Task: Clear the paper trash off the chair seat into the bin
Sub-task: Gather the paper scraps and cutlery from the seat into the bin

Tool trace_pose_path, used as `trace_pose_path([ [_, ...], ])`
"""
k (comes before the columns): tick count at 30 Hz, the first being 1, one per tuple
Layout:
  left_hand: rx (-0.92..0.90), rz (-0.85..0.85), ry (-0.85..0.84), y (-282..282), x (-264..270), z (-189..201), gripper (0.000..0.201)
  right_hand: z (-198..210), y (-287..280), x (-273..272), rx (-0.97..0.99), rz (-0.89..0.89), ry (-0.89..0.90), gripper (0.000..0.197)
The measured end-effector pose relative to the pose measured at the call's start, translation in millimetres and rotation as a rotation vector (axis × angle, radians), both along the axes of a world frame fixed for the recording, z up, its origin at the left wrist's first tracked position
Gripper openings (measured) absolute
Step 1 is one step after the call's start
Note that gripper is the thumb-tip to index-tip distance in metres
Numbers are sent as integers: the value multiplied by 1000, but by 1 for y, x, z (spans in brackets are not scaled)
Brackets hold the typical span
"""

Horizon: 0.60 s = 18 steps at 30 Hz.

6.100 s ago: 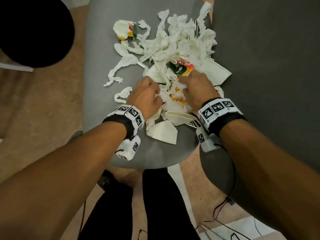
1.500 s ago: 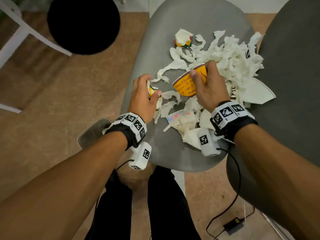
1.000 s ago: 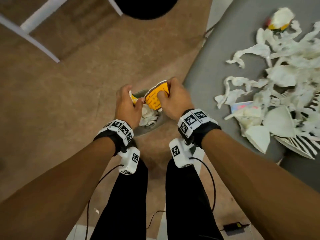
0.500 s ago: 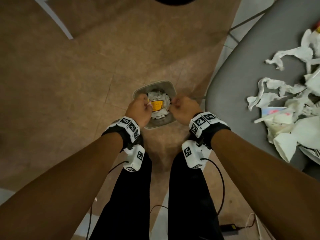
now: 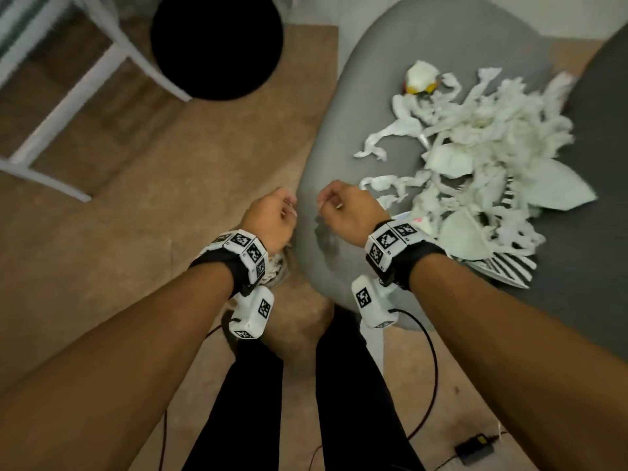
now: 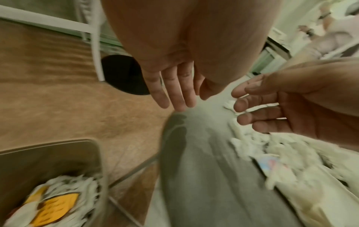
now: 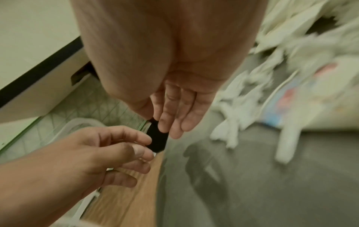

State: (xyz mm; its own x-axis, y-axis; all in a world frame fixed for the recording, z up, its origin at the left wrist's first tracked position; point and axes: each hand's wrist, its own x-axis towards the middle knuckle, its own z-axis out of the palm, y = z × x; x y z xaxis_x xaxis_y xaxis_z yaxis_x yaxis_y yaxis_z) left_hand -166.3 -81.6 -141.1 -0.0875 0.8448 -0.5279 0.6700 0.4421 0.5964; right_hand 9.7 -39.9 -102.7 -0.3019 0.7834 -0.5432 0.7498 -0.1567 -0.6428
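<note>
paper trash (image 5: pixel 475 171): white shreds heaped on grey chair seat (image 5: pixel 356 107) | bin (image 6: pixel 48 155): part-filled, on floor

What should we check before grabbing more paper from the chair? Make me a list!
1. Left hand empty: ok, fingers straight, nothing held.
2. Right hand empty: ok, fingers relaxed, nothing held.
3. Last load in the bin: ok, orange cup piece and white shreds lie inside.
4. Room left in the bin: cannot tell, only one blurred corner shows.
5. Paper left on the chair seat: not ok, a big paper pile remains.
6. Hands near the pile: ok, both hover at the seat's near edge.
</note>
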Motion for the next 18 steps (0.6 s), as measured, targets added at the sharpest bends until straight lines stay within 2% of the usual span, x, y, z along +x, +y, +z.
trace_pose_path([
  [3,55,-145,-18,31,61,3,21,5,20,61,40,-100,-4,19],
  [7,151,-319,-4,54,138,5,32,7,36,138,101,-206,-78,19],
  [11,210,-473,131,62,189,2,40,6,47,194,219,-280,-142,22],
  [18,326,-506,195,96,233,3,48,-5,70,238,369,-347,-214,24],
])
